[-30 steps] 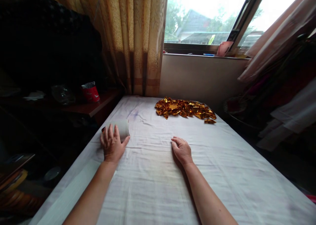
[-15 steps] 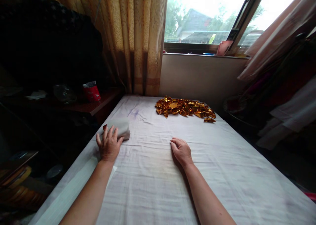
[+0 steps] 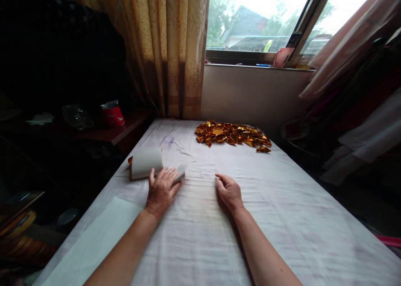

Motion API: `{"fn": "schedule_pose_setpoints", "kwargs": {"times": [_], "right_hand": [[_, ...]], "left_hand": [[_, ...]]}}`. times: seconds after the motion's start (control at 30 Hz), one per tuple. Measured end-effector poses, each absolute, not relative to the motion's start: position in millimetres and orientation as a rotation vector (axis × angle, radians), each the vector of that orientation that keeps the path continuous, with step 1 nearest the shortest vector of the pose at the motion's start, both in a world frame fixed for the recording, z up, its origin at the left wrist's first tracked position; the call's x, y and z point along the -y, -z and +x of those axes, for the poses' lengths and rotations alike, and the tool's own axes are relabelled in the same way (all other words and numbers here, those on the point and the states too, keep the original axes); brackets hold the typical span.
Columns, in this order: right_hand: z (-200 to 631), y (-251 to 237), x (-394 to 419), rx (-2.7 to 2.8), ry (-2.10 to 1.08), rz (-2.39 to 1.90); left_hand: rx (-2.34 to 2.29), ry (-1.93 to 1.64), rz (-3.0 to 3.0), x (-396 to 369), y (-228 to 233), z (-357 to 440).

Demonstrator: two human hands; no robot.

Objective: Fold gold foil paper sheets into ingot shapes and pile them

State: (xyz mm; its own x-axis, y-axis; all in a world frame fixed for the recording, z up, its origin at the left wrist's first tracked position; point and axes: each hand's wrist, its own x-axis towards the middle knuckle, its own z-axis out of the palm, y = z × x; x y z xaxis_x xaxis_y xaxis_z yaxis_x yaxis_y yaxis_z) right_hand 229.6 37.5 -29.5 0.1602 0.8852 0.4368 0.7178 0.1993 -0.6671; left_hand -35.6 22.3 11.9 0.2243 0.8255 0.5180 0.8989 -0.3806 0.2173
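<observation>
A long table covered in a pale, wrinkled cloth [image 3: 282,219] runs away toward a window [image 3: 260,18], with patterned tan curtains [image 3: 169,47] hanging at the far left corner. On the dark shelf off the left edge sits a small red can [image 3: 112,113]. Nearer, by the left border of the cloth, a flat pale sheet [image 3: 97,240] lies along the table's length.

The stack of curled grey-backed paper [image 3: 144,162] rests near the left edge, its long axis running across the table, an orange-gold face peeping out at its left end. The left hand [image 3: 162,190] lies just on the near right side of it, palm down and fingers spread, the fingertips [image 3: 171,174] pressing one loose sheet [image 3: 181,172] that juts out to the right of the stack. This hand is plainly the closer one to the paper. The right hand [image 3: 230,190] rests on the cloth well to the right, fingers loosely curled inward and holding nothing that can be made out.

At the far end lies a heap of folded gold foil pieces [image 3: 232,135], well apart from both hands.
</observation>
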Motion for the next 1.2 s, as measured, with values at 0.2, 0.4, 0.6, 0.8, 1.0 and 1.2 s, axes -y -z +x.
{"fn": "schedule_pose_setpoints", "kwargs": {"times": [0.2,0.4,0.6,0.8,1.0,1.2], "right_hand": [[231.9,29.6,-30.5,1.415,-0.37,-1.504],[230.3,25.4,-18.6,1.483,-0.355,-1.5],[221.7,17.5,4.8,1.754,-0.247,-1.329],[216.4,8.6,22.8,2.083,-0.241,-1.216],[213.0,6.5,22.2,2.25,-0.166,-1.298],[210.2,8.7,16.6,2.268,-0.099,-1.293]], "left_hand": [[1.687,0.761,-2.715,-4.6,-4.1,3.0],[1.646,0.598,-2.781,-3.7,0.7,-6.1],[1.611,0.504,-2.71,-1.3,-3.1,-4.2],[1.671,0.513,-2.563,-4.6,-4.1,2.4],[1.683,0.482,-2.576,-3.3,-0.7,2.8],[1.699,0.445,-2.669,-4.3,5.5,0.8]]}}
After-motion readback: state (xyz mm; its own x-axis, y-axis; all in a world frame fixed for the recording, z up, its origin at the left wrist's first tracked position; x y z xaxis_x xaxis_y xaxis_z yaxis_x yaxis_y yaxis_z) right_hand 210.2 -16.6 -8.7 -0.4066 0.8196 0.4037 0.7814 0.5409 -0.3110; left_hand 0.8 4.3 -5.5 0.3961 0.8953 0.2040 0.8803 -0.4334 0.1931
